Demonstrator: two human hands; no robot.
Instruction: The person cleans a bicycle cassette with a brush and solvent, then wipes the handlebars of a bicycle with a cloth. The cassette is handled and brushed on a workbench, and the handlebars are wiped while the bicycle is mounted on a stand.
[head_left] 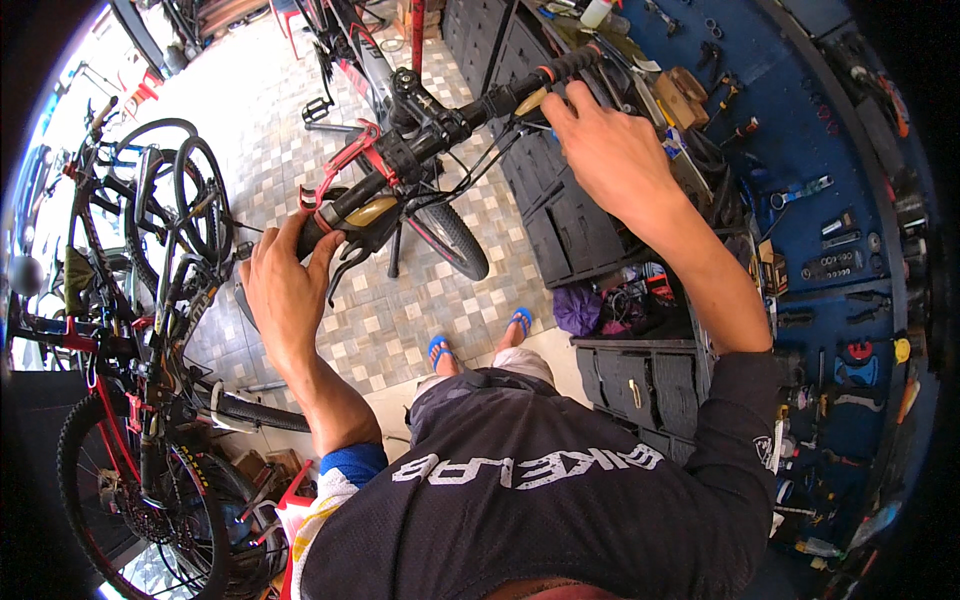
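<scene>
A bicycle handlebar (455, 127) stretches at a slant in front of me, its right end farther away. My left hand (285, 285) is wrapped around the left handlebar grip, its thumb near a tan-coloured piece (370, 212) on the bar. My right hand (615, 150) has its fingers curled at the right brake lever (533, 100), just below the right grip (570, 62); its fingertips are partly hidden. A red holder (345, 160) is fixed on the bar left of the stem (410, 92). Cables loop below, above the bicycle's front wheel (452, 242).
Several bicycles (150, 200) crowd the left side. Along the right run dark drawer cabinets (550, 235), with a bench on top and a blue tool wall (790, 225). A purple bag (577, 308) sits on a low shelf. My feet in blue flip-flops (440, 352) stand on the tiled floor (385, 335).
</scene>
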